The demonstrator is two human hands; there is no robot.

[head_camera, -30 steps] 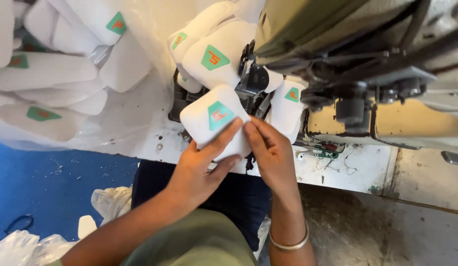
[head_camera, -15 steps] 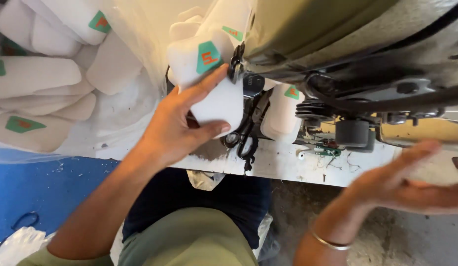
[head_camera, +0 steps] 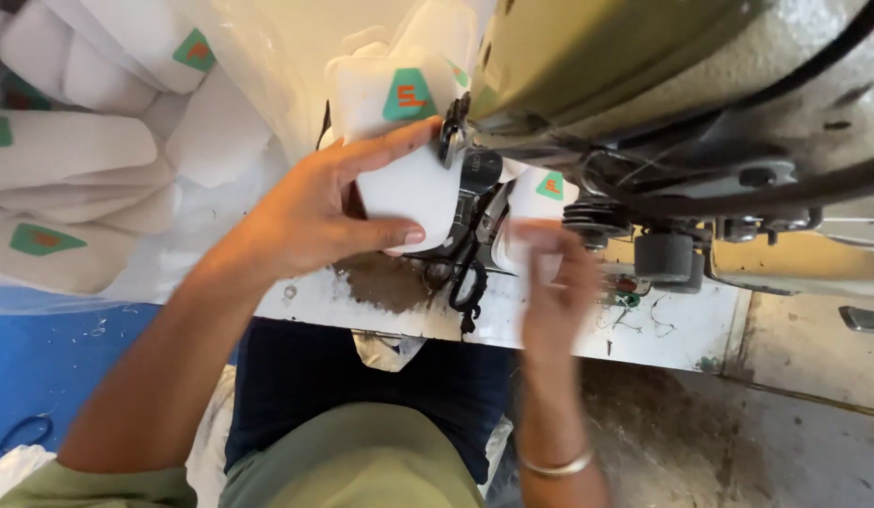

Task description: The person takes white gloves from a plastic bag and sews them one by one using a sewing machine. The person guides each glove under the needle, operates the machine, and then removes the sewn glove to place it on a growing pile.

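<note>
Heap of white padded pieces with green patches (head_camera: pixel 75 150), grey-green sewing machine body (head_camera: pixel 644 66), black-handled scissors (head_camera: pixel 467 273), blue floor (head_camera: pixel 42 367)

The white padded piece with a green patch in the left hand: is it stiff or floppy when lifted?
The white padded piece probably is soft but keeps shape: it stays flat in the left hand. Likely light, pinched by fingers only. It seems not slippery.

A white counter (head_camera: pixel 662 329) runs across the middle of the frame, its paint worn and stained brown near the centre. A sewing machine (head_camera: pixel 662 85) stands on it, filling the upper right. Black scissors (head_camera: pixel 467 282) lie near the front edge at centre, and loose thread scraps (head_camera: pixel 634 306) are scattered right of them. Piled white padded pieces (head_camera: pixel 89 150) with green labels fill the upper left, beside the counter.
</note>
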